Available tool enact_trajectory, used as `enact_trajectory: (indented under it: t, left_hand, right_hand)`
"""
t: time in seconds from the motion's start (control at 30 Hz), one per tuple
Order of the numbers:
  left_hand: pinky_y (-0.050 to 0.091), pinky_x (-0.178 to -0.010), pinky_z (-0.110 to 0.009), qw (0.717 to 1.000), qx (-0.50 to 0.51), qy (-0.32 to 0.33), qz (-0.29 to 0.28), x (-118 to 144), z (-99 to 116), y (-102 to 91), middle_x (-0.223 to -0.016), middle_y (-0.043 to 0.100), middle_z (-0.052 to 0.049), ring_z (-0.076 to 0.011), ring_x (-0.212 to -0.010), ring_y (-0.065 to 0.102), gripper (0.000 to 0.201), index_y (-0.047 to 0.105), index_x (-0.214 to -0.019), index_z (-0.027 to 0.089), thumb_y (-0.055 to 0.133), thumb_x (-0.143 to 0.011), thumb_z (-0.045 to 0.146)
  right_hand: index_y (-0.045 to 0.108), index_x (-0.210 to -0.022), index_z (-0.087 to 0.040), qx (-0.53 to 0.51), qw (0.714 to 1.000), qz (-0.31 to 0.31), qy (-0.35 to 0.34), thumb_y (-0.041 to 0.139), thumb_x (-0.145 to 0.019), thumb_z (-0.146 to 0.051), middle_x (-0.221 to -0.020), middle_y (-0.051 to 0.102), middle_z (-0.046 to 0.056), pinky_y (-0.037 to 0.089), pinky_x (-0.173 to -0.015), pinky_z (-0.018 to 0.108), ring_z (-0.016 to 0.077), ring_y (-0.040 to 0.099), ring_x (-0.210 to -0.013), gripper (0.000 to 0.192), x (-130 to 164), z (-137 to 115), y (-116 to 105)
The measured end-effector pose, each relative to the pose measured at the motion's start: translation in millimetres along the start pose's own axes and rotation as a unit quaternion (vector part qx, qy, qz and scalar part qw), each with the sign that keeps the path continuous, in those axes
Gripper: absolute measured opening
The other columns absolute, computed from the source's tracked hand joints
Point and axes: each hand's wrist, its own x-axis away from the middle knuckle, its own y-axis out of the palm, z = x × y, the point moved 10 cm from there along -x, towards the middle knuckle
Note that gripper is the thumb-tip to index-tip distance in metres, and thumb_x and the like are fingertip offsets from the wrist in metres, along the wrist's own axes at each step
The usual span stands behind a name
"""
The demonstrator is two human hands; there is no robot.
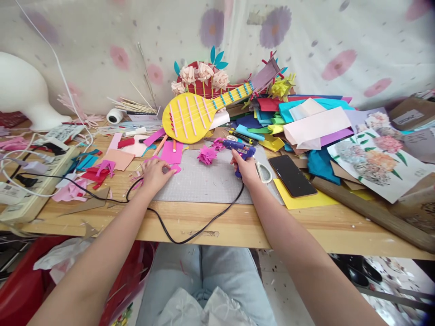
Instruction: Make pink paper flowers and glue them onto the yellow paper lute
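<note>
At the near edge sits the person's lap in pale jeans (pixel 204 271), with both bare forearms reaching out over the wooden table (pixel 238 226). A black cord (pixel 190 233) loops off the table's near edge and runs up to the right hand. The right hand (pixel 246 170) is clamped around the grip of a blue glue gun (pixel 239 149), whose nozzle points left toward a pink paper flower (pixel 207 155) lying on the grey cutting mat (pixel 204 181); nozzle and flower are near but apart. The left hand (pixel 154 174) rests palm down at the mat's left edge, fingers curled together over a small pink paper piece (pixel 176 168), pressing it to the mat. Just right of the right hand lie scissors (pixel 264 172), and beyond them a dark phone (pixel 292 175) on a yellow sheet (pixel 306 199). Left of the left hand are pink and red paper scraps (pixel 97 174) and a power strip (pixel 30 190). Farther back stands a yellow paper guitar (pixel 193 115) with pink strings, leaning against a red basket of paper roses (pixel 204 74). To the far right is a heap of coloured paper sheets (pixel 306 117) and a flower print (pixel 374 158). At far left is a white foam head (pixel 23 90), and behind it all hangs a flowered cloth (pixel 306 45).
</note>
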Motion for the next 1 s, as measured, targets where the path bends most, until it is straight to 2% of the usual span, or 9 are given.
enact_trajectory:
  t: [0.17,0.3,0.4,0.6,0.83,1.0]
  left_hand:
    - [0.034,-0.086,-0.045,0.998,0.03,-0.045,-0.024,1.8,-1.7,7.8,-0.084,0.062,-0.007,-0.0265,-0.091,0.054,0.024,0.063,-0.07,0.02,0.061,-0.074,0.043]
    - [0.033,-0.088,-0.041,0.996,0.067,-0.057,-0.017,4.4,0.3,3.1,-0.084,0.063,-0.004,-0.0234,-0.09,0.055,0.023,0.064,-0.075,0.02,0.061,-0.075,0.043]
    - [0.031,-0.09,-0.041,0.996,0.063,-0.062,-0.016,5.8,1.7,1.8,-0.088,0.063,-0.005,-0.0252,-0.095,0.054,0.026,0.065,-0.081,0.021,0.064,-0.072,0.045]
    - [0.031,-0.088,-0.043,0.994,0.066,-0.075,-0.051,4.6,-2.8,12.5,-0.089,0.063,-0.007,-0.0277,-0.097,0.053,0.023,0.065,-0.07,0.021,0.066,-0.07,0.044]
    - [0.036,-0.083,-0.039,0.979,0.185,-0.09,-0.01,3.3,-12.5,12.3,-0.078,0.067,-0.004,-0.0223,-0.083,0.058,0.022,0.064,-0.067,0.02,0.068,-0.067,0.041]
    - [0.04,-0.078,-0.036,0.964,0.245,-0.103,0.01,2.5,-19.5,12.8,-0.076,0.068,-0.005,-0.0222,-0.082,0.059,0.02,0.066,-0.064,0.02,0.071,-0.064,0.039]
  right_hand:
    - [0.052,-0.059,-0.018,0.015,1.0,-0.007,-0.01,0.063,-0.066,-0.061,-0.053,0.054,-0.002,0.032,-0.036,0.021,0.005,0.038,-0.037,0.044,0.3,1.7,2.6]
    - [0.053,-0.06,-0.018,0.017,1.0,-0.008,-0.008,0.064,-0.064,-0.061,-0.055,0.055,-0.001,0.034,-0.036,0.022,0.0057,0.039,-0.038,0.044,-1.2,6.6,3.8]
    - [0.053,-0.058,-0.018,0.021,1.0,-0.009,-0.004,0.064,-0.064,-0.061,-0.055,0.055,0.0,0.034,-0.036,0.022,0.0061,0.04,-0.038,0.044,-2.3,10.4,4.5]
    - [0.053,-0.054,-0.019,0.049,0.999,-0.01,-0.016,0.061,-0.067,-0.062,-0.049,0.051,-0.001,0.034,-0.036,0.023,0.0067,0.039,-0.037,0.046,-3.3,12.8,4.9]
    - [0.052,-0.057,-0.02,0.066,0.998,-0.011,-0.017,0.06,-0.068,-0.063,-0.044,0.047,-0.002,0.035,-0.038,0.024,0.0084,0.04,-0.037,0.045,-5.1,17.8,4.3]
    - [0.052,-0.057,-0.02,0.067,0.998,-0.01,-0.015,0.061,-0.067,-0.063,-0.043,0.047,-0.002,0.035,-0.037,0.024,0.0081,0.039,-0.036,0.045,-5.8,19.2,4.8]
